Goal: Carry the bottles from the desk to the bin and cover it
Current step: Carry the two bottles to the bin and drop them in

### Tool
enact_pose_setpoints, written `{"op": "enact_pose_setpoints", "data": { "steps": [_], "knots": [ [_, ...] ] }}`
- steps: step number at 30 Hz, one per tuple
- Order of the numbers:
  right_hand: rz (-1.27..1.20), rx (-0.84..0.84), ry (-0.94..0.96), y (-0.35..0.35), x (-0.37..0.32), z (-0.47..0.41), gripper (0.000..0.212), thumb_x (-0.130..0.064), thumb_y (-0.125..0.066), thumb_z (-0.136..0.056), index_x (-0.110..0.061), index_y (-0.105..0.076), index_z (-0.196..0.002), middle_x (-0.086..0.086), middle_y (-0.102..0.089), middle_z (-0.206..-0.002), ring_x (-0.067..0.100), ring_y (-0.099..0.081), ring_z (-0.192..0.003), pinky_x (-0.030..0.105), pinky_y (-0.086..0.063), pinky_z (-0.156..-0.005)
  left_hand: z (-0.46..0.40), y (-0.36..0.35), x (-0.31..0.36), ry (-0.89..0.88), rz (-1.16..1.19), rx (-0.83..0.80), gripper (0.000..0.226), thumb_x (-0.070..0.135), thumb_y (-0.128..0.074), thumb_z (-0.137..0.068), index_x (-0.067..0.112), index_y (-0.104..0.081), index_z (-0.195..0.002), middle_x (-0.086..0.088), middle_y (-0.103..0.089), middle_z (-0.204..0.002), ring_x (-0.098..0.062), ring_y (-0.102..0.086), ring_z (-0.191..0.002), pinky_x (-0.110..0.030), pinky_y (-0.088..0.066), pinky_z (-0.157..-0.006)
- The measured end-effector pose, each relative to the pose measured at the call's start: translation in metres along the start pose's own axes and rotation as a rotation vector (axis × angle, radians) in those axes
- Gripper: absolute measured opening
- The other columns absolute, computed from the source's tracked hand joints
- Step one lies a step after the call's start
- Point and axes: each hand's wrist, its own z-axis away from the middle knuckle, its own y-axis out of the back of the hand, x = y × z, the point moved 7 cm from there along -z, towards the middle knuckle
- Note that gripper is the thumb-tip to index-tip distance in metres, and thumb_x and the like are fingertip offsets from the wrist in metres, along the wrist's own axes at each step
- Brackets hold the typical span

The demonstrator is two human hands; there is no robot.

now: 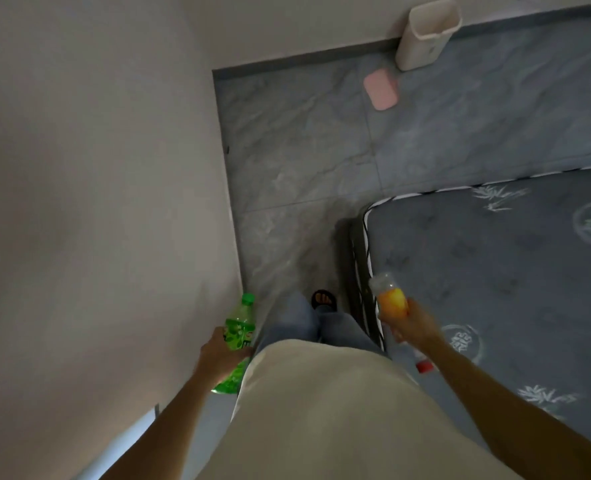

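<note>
Walking shot, looking straight down a narrow gap between the pale wall [96, 202] and the grey patterned mattress [512, 271]. Left hand [218, 355] has its grip curled round the middle of a green plastic soda bottle [238, 327], green cap pointing ahead. Right hand [413, 323] is wrapped round a clear plastic bottle with an orange label [392, 301], red cap trailing back under the wrist, base forward. One bottle per hand, both held low and close to the body, probably to squeeze through this tight lane in one trip. Up ahead, well apart from the hands, stands the open cream plastic bin [425, 36] against the wall, with a pink rounded lid [380, 89] flat on the grey marbled floor tiles [304, 140] just beside it, likely the cover for afterwards. Neither bottle is in the bin yet.
</note>
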Motion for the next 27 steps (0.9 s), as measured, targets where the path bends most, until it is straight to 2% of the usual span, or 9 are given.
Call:
{"op": "enact_pose_setpoints", "data": {
  "steps": [3, 5, 8, 12, 16, 17, 20, 23, 27],
  "knots": [
    [-0.035, 0.048, 0.038, 0.023, -0.066, -0.033, 0.048, -0.050, -0.077, -0.079, -0.017, -0.064, -0.111, 0.004, -0.073, -0.084, 0.020, -0.072, -0.073, 0.039, -0.060, -0.068, -0.017, 0.022, 0.003, 0.051, -0.006, -0.009, 0.071, 0.046, -0.091, -0.067, 0.017, -0.054, -0.121, -0.014, -0.071, -0.115, -0.033, -0.068, -0.104, -0.034, -0.046, -0.079],
    [-0.004, 0.076, 0.047, 0.036, -0.102, -0.056, 0.060, -0.056, -0.076, -0.077, -0.017, -0.060, -0.119, 0.006, -0.072, -0.097, 0.025, -0.071, -0.085, 0.037, -0.054, -0.073, -0.033, 0.036, 0.012, 0.065, -0.029, -0.022, 0.068, 0.043, -0.088, -0.071, 0.016, -0.054, -0.123, -0.015, -0.071, -0.117, -0.034, -0.068, -0.105, -0.033, -0.046, -0.078],
    [0.008, 0.081, 0.051, 0.050, -0.148, -0.086, 0.069, -0.058, -0.075, -0.077, -0.017, -0.053, -0.129, 0.010, -0.068, -0.110, 0.031, -0.067, -0.100, 0.046, -0.054, -0.086, -0.066, 0.063, 0.040, 0.048, -0.045, -0.051, 0.067, 0.044, -0.084, -0.077, 0.013, -0.052, -0.128, -0.016, -0.069, -0.121, -0.033, -0.068, -0.106, -0.030, -0.043, -0.075],
    [-0.004, 0.092, 0.010, 0.061, -0.184, -0.112, 0.071, -0.057, -0.074, -0.080, -0.017, -0.051, -0.133, 0.008, -0.066, -0.111, 0.029, -0.065, -0.099, 0.046, -0.053, -0.087, -0.118, 0.108, 0.109, 0.005, -0.070, -0.090, 0.073, 0.044, -0.088, -0.071, 0.012, -0.053, -0.126, -0.014, -0.067, -0.118, -0.031, -0.066, -0.099, -0.032, -0.047, -0.078],
    [-0.097, 0.103, -0.066, 0.065, -0.192, -0.122, 0.064, -0.050, -0.078, -0.080, -0.014, -0.052, -0.127, 0.011, -0.066, -0.106, 0.029, -0.068, -0.093, 0.049, -0.057, -0.085, -0.159, 0.157, 0.205, -0.103, -0.109, -0.121, 0.053, 0.041, -0.086, -0.072, 0.022, -0.054, -0.109, -0.005, -0.065, -0.109, -0.015, -0.062, -0.081, -0.026, -0.045, -0.062],
    [-0.125, 0.111, -0.093, 0.066, -0.191, -0.121, 0.061, -0.048, -0.078, -0.081, -0.014, -0.053, -0.125, 0.010, -0.066, -0.103, 0.027, -0.068, -0.090, 0.049, -0.057, -0.083, -0.167, 0.167, 0.232, -0.140, -0.130, -0.124, 0.054, 0.042, -0.085, -0.071, 0.022, -0.052, -0.110, -0.003, -0.064, -0.107, -0.014, -0.061, -0.080, -0.025, -0.043, -0.059],
    [-0.160, 0.132, -0.193, 0.070, -0.177, -0.114, 0.048, -0.047, -0.077, -0.083, -0.015, -0.055, -0.112, 0.006, -0.065, -0.094, 0.021, -0.066, -0.083, 0.041, -0.055, -0.077, -0.186, 0.188, 0.315, -0.241, -0.190, -0.116, 0.063, 0.045, -0.082, -0.069, 0.023, -0.050, -0.119, -0.003, -0.063, -0.109, -0.024, -0.063, -0.094, -0.029, -0.045, -0.067],
    [-0.250, 0.118, -0.243, 0.073, -0.163, -0.108, 0.032, -0.042, -0.076, -0.085, -0.015, -0.060, -0.094, 0.007, -0.068, -0.075, 0.018, -0.066, -0.063, 0.032, -0.051, -0.059, -0.197, 0.192, 0.394, -0.336, -0.227, -0.142, 0.063, 0.049, -0.081, -0.064, 0.032, -0.050, -0.116, -0.001, -0.063, -0.107, -0.022, -0.061, -0.092, -0.027, -0.045, -0.066],
    [-0.350, 0.110, -0.375, 0.085, -0.143, -0.116, 0.027, -0.030, -0.078, -0.086, -0.007, -0.065, -0.093, 0.015, -0.070, -0.074, 0.030, -0.068, -0.067, 0.040, -0.053, -0.068, -0.211, 0.180, 0.497, -0.418, -0.304, -0.176, 0.082, 0.053, -0.083, -0.062, 0.023, -0.048, -0.130, -0.002, -0.063, -0.113, -0.025, -0.062, -0.102, -0.034, -0.050, -0.081]
  ]
}}
